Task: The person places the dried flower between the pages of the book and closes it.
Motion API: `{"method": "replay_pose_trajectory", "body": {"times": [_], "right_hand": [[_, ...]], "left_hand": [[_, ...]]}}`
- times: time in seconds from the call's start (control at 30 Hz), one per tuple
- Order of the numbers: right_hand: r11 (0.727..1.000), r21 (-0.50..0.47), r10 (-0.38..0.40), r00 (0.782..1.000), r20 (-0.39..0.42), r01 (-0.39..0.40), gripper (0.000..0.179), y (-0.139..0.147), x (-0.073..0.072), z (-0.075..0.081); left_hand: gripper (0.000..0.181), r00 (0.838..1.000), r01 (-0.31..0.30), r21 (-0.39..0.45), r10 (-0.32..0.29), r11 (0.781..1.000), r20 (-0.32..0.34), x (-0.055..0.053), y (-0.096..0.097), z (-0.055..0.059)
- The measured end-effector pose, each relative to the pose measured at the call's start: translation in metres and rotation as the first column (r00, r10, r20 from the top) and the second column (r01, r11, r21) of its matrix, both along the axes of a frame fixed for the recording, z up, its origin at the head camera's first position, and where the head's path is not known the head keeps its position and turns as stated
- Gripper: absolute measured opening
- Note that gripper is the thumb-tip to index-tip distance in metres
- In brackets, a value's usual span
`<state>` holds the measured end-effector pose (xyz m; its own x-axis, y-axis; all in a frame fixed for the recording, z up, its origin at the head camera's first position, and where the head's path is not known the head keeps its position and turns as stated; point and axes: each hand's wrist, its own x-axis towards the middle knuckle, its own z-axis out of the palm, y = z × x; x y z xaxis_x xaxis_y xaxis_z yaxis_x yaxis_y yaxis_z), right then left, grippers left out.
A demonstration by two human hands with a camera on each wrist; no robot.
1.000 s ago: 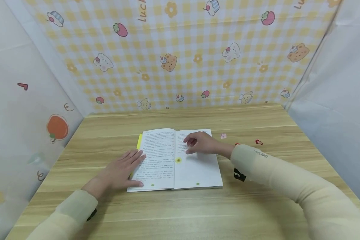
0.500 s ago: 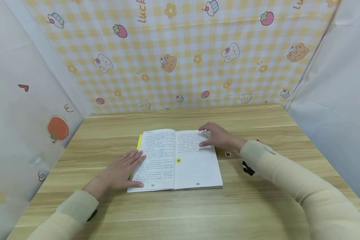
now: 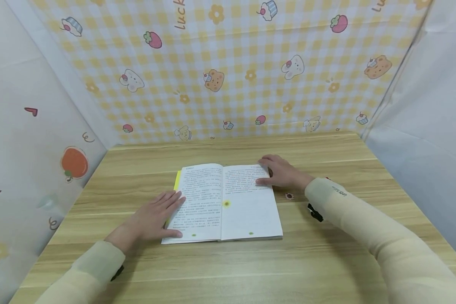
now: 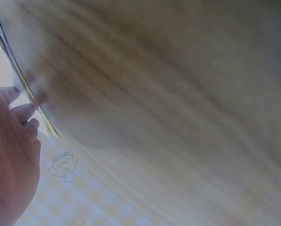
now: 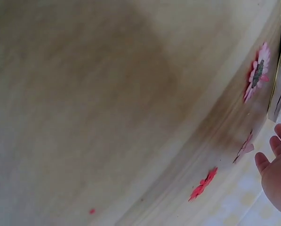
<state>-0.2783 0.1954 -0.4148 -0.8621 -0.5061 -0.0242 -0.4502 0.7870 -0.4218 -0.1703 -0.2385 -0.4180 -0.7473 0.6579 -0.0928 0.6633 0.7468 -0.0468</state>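
Observation:
An open book (image 3: 248, 215) lies on the wooden table, printed pages up, with a yellow strip along its left side. My left hand (image 3: 152, 217) rests on the left page's outer edge, fingers extended and thumb near the bottom corner. At the upper right corner of the book is my right hand (image 3: 285, 173), fingers spread along the edge and thumb over the right page. Nothing shows pinched in it. A pink flower with a dark centre (image 5: 258, 73) lies beside the book in the right wrist view. Only part of the left hand (image 4: 13, 155) shows in the left wrist view.
A pale pink flower (image 5: 244, 148) and a red flower (image 5: 204, 183) also lie on the table (image 3: 251, 270), right of the book. A yellow checked cloth (image 3: 251, 97) hangs behind it, and white cloths (image 3: 433, 126) border both sides.
My right hand has moved right, from above the middle of the right page to its upper right corner. The left hand and the book stay in place.

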Motion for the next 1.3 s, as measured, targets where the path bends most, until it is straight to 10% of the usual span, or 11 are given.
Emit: {"method": "replay_pose_trajectory", "body": {"times": [0.8, 1.07, 1.3], "right_hand": [[0.989, 0.12, 0.106, 0.986, -0.126, -0.091, 0.084, 0.0, 0.0, -0.002], [0.997, -0.062, 0.028, 0.989, -0.146, -0.037, 0.068, 0.0, 0.0, -0.003], [0.916, -0.379, -0.079, 0.986, 0.147, 0.13, 0.054, -0.006, 0.014, 0.01]], "left_hand": [[0.105, 1.0, -0.006, 0.008, 0.006, 1.0, 0.006, 0.0, 0.001, 0.0], [0.105, 1.0, 0.001, 0.0, -0.001, 1.0, 0.007, -0.001, 0.001, 0.0], [0.104, 1.0, 0.003, 0.007, -0.003, 1.0, 0.003, 0.0, 0.001, 0.001]]}}
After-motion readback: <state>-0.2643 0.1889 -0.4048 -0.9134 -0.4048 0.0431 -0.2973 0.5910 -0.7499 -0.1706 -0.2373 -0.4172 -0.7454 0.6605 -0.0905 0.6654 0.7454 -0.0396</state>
